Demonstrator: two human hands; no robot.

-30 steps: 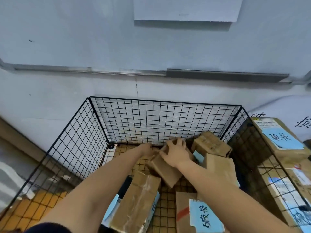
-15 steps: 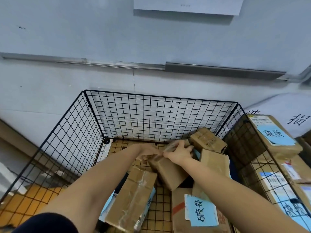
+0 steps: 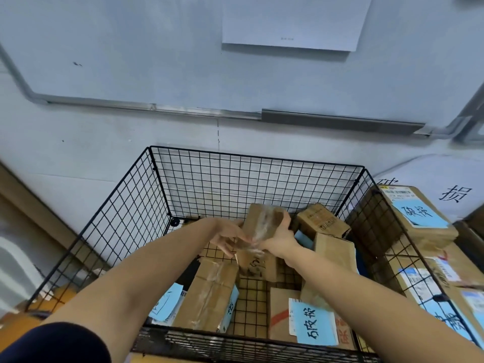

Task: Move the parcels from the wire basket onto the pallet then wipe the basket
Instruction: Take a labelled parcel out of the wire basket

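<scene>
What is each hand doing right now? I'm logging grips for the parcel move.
Left hand: closed on the taped cardboard parcel, gripping its left side.
Right hand: closed on the same parcel, gripping its right side.

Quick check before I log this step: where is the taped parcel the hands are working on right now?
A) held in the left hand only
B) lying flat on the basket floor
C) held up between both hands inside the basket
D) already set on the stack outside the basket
C: the taped parcel is raised between the left hand and right hand, inside the wire basket.
</scene>
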